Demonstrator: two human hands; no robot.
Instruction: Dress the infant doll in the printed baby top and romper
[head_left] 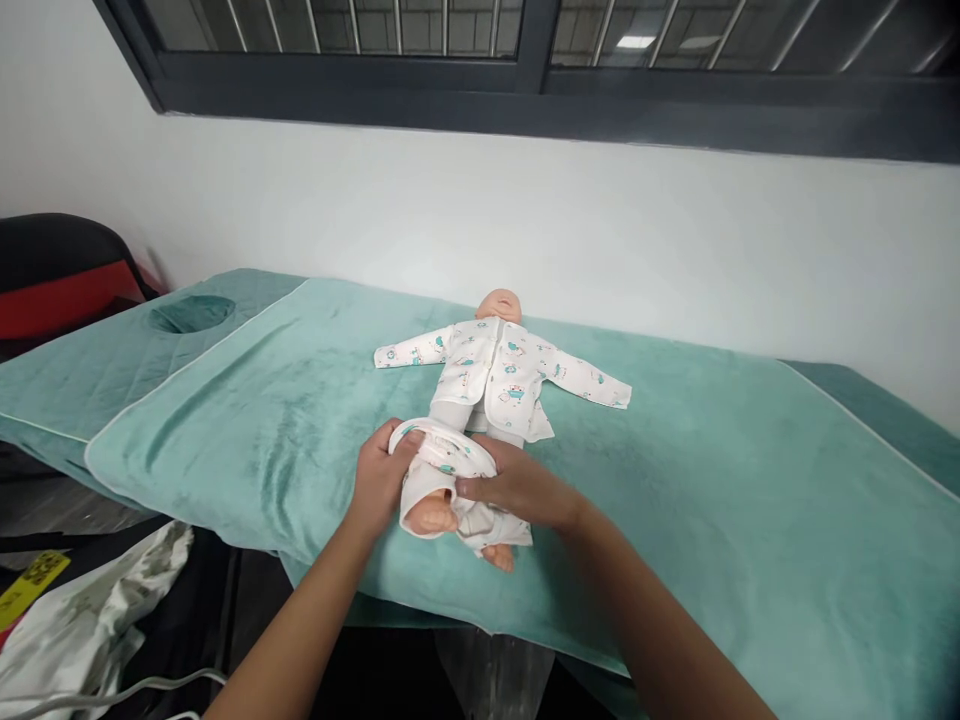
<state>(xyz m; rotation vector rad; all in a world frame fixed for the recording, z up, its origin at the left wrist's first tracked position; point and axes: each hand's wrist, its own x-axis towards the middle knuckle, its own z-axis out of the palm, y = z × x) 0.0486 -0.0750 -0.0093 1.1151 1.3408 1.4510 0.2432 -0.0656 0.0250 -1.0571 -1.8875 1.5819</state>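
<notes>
A baby doll lies on its back, its feet toward me. It wears a white printed jacket, with both sleeves spread out to the sides. White printed baby pants are bunched around its lower legs, and both feet show at the leg openings. My left hand grips the waistband at its left end, thumb on top. On the other side, my right hand is closed on the waistband and the cloth below it. Some of its fingers are hidden by the fabric.
The doll rests on a green plush cover over a long bed. A face hole is at the bed's left end, near a black and red chair. White cloth and a cable lie at lower left. A wall stands behind.
</notes>
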